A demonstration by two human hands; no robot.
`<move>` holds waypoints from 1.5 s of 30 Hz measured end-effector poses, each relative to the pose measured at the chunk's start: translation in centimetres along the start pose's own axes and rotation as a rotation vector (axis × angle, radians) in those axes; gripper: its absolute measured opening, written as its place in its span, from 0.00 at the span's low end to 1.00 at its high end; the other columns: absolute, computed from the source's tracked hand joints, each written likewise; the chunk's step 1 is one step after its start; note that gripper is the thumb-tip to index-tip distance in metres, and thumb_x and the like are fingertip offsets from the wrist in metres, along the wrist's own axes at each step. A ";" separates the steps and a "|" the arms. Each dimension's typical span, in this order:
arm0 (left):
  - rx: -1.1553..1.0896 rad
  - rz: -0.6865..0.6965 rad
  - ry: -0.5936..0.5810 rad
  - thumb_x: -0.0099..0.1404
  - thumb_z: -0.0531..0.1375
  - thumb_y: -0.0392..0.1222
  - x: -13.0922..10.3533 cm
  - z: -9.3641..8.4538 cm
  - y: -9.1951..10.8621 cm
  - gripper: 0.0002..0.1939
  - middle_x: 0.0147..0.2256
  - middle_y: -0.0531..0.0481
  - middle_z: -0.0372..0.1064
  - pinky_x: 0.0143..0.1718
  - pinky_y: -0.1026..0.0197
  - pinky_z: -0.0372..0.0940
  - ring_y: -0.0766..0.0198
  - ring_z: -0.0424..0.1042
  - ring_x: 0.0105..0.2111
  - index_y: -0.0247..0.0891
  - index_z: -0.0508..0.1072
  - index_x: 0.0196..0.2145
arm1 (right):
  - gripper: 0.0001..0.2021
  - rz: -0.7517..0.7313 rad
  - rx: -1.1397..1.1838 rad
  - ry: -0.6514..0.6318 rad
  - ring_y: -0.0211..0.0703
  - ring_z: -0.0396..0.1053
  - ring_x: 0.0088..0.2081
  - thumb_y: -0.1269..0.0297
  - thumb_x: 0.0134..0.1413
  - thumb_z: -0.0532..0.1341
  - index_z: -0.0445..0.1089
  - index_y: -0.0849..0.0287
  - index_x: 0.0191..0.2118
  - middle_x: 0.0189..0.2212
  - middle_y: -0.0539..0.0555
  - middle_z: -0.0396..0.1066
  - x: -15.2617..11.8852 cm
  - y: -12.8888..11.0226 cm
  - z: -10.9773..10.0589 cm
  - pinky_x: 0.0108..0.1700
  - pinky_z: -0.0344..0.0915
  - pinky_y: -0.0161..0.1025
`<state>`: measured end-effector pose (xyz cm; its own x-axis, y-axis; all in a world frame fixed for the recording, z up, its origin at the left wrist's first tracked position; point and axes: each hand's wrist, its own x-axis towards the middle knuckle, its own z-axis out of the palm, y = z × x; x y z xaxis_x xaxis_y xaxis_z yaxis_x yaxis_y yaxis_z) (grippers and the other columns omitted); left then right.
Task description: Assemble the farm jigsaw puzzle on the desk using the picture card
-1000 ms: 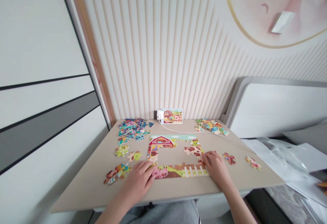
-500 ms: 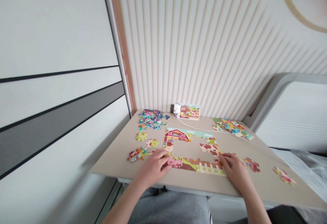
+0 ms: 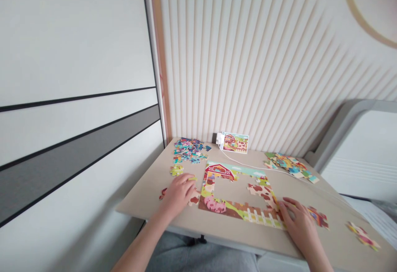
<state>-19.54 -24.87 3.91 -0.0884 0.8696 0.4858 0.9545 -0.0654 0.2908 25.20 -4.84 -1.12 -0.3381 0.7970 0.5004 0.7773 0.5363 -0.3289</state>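
Observation:
A partly assembled farm jigsaw puzzle (image 3: 217,205) lies on the table, its frame joined around a bare middle, with a red barn, a pink pig, a spotted cow and a white fence. My left hand (image 3: 178,193) is left of it, fingers curled together on a yellow-green puzzle piece (image 3: 192,178) at the fingertips. Beneath that hand, loose pieces are partly covered, including a brown-spotted piece (image 3: 194,198). My right hand (image 3: 296,218) rests at the puzzle's right edge, fingers apart and touching the border; what lies under the palm is hidden.
Piles of loose pieces sit at the back left (image 3: 190,150) and back right (image 3: 288,165). A picture card (image 3: 235,143) leans on the wall beside a white plug (image 3: 219,138), whose cable (image 3: 245,164) crosses the table. More pieces (image 3: 362,235) lie right.
My left hand has moved from the puzzle's lower left corner to the loose pieces and taken hold of one. My right hand stays at the right edge. The view has shifted slightly.

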 end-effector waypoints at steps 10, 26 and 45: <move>0.083 -0.195 -0.157 0.67 0.62 0.54 1.8 -1.4 -9.7 0.27 0.58 0.37 0.70 0.60 0.49 0.62 0.48 0.69 0.58 0.39 0.71 0.59 | 0.23 0.022 0.013 -0.004 0.57 0.74 0.48 0.45 0.63 0.54 0.81 0.54 0.40 0.49 0.60 0.76 -0.1 0.4 0.3 0.54 0.68 0.52; -0.143 0.192 -0.102 0.71 0.61 0.44 4.2 -1.6 -1.8 0.32 0.63 0.43 0.64 0.65 0.47 0.62 0.53 0.65 0.63 0.47 0.57 0.69 | 0.20 0.043 0.246 0.016 0.56 0.73 0.50 0.49 0.66 0.55 0.80 0.55 0.40 0.48 0.61 0.77 1.5 -6.3 -2.1 0.55 0.67 0.52; -0.132 0.286 0.057 0.75 0.55 0.38 4.0 3.7 3.9 0.19 0.50 0.45 0.75 0.53 0.52 0.72 0.57 0.76 0.50 0.42 0.66 0.62 | 0.26 0.172 1.106 -0.500 0.37 0.61 0.26 0.46 0.60 0.63 0.72 0.61 0.55 0.24 0.47 0.64 3.7 -19.6 4.7 0.28 0.59 0.34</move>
<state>-15.10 -19.85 3.91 0.1592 0.7779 0.6078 0.8979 -0.3700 0.2385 6.26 -11.07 3.46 -0.6312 0.7689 0.1014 0.0445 0.1665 -0.9850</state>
